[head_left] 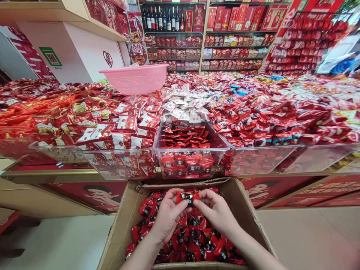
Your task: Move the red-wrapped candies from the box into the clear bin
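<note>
Both hands are together above an open cardboard box (253,213) filled with red and black wrapped packets (194,234). Between them is one small red and black packet (188,198). My left hand (169,213) holds its left side, with the thumb across the front. The fingertips of my right hand (215,208) pinch its right end. Just behind the box, a clear plastic bin (192,150) contains similar red packets, stacked below its rim.
Clear bins heaped with wrapped sweets line the counter on both sides. A pink basket (135,79) rests on the heap at the back left. Shelves with bottles (160,20) and red boxes stand behind.
</note>
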Tool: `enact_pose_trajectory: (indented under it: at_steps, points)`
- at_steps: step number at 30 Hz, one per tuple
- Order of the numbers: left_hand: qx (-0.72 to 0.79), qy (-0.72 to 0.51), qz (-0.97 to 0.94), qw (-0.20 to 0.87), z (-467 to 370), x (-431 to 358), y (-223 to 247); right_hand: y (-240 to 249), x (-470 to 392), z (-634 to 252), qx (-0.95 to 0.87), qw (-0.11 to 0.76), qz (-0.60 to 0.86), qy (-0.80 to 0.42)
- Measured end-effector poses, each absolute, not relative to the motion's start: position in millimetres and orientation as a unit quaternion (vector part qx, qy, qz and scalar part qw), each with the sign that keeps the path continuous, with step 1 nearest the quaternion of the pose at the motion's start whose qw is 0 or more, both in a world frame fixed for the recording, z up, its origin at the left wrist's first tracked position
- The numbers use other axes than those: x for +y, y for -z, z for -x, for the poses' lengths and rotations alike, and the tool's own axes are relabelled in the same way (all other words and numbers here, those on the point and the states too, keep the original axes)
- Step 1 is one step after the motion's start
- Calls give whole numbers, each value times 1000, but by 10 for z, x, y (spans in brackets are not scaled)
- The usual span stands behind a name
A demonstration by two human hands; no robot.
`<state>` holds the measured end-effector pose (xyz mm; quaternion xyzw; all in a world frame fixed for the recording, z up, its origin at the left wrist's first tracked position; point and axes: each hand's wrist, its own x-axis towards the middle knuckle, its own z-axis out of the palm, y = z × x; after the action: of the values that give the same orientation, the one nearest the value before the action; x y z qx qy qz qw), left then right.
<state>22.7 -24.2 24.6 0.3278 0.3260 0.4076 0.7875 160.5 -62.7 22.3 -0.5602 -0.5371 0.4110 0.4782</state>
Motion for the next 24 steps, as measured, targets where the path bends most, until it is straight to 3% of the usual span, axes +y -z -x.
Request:
enact_pose_trajectory:
  at_steps: [4, 11, 14, 18, 21, 24]
  points:
    - [319, -400, -350, 785, -189, -260, -260, -475, -682, -1663, -637, 443, 570, -269]
    - [289, -313, -446, 787, -167, -255, -172, -1753, -226, -2015, -720, 446, 527, 70]
    - [307, -300, -460, 777, -172, -239, -116, -2001, 334, -2090, -750, 308, 582, 64]
    - [311, -294, -464, 776, -152, -235, -77, -1892, 901, -2043, -791, 68, 608, -21]
    - [307, -292, -462, 779, -135, -244, -65, -1760, 1039, -1967, -795, -10, 604, -47]
    - [308, -291, -458, 781, -131, -249, -69, -1693, 1042, -1920, -798, -25, 599, -60]
